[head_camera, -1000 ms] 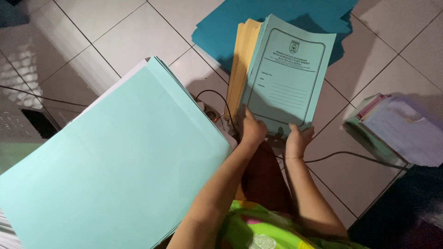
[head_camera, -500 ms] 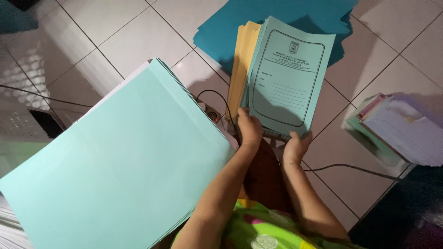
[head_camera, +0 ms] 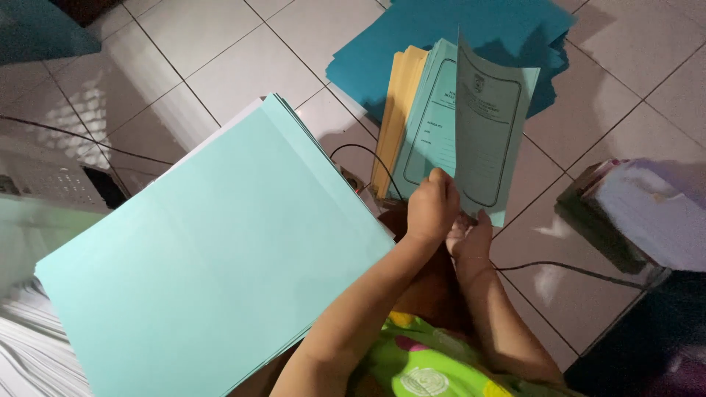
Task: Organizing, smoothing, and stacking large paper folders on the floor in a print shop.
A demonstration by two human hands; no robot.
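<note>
My left hand (head_camera: 432, 204) and my right hand (head_camera: 471, 237) meet at the bottom edge of a light green printed cover sheet (head_camera: 489, 125). The sheet stands lifted and curled, turned partly on edge above a pile of like green sheets (head_camera: 430, 129). Yellow sheets (head_camera: 397, 110) lie under that pile at its left. A large stack of plain light green sheets (head_camera: 213, 250) rests close in front of me at the left, apart from both hands.
Dark blue sheets (head_camera: 507, 29) are spread on the tiled floor (head_camera: 220, 51) behind the pile. A stack of papers and books (head_camera: 647, 213) sits at the right. A black cable (head_camera: 573, 268) runs across the floor. White paper stacks (head_camera: 29, 345) lie at the lower left.
The top green sheet has been raised off its pile and turned on edge. My two hands have drawn together at its lower edge.
</note>
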